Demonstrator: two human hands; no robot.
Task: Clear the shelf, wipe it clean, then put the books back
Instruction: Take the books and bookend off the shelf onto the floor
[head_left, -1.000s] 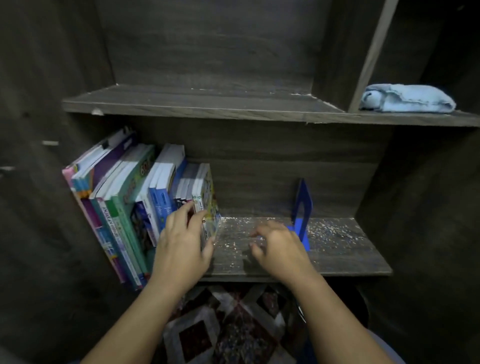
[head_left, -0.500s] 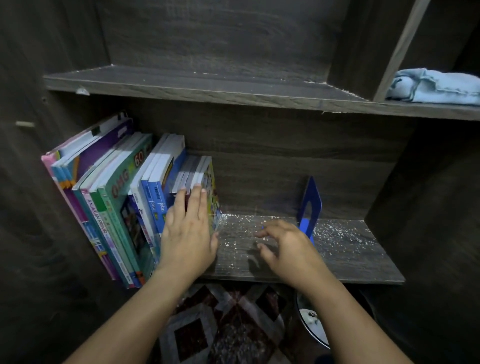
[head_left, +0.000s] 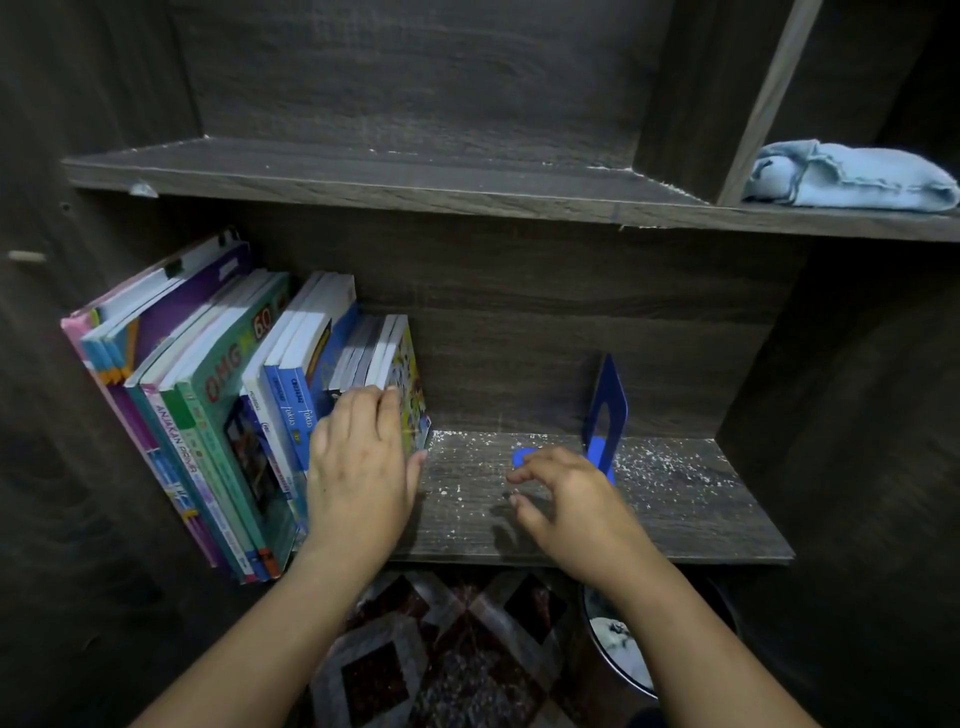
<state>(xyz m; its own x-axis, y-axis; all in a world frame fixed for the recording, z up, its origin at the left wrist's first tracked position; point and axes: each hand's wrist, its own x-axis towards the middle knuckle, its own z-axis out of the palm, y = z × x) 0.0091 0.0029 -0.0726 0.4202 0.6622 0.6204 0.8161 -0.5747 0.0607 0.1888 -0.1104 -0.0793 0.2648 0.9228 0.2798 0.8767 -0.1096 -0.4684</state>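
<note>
Books (head_left: 218, 405), colourful paperbacks in one leaning row packed too tightly to count, stand at the left end of the dark wooden lower shelf (head_left: 675, 519), which is speckled with white crumbs. Two forearms reach in from below. The left hand (head_left: 358, 467) lies on the rightmost spines, fingers pressed together and hooked over their tops, thumb against the outer cover. The right hand (head_left: 576, 499) hovers, fingers loosely curled and spread, beside one upright blue metal bookend (head_left: 605, 410); whether they touch it is unclear.
</note>
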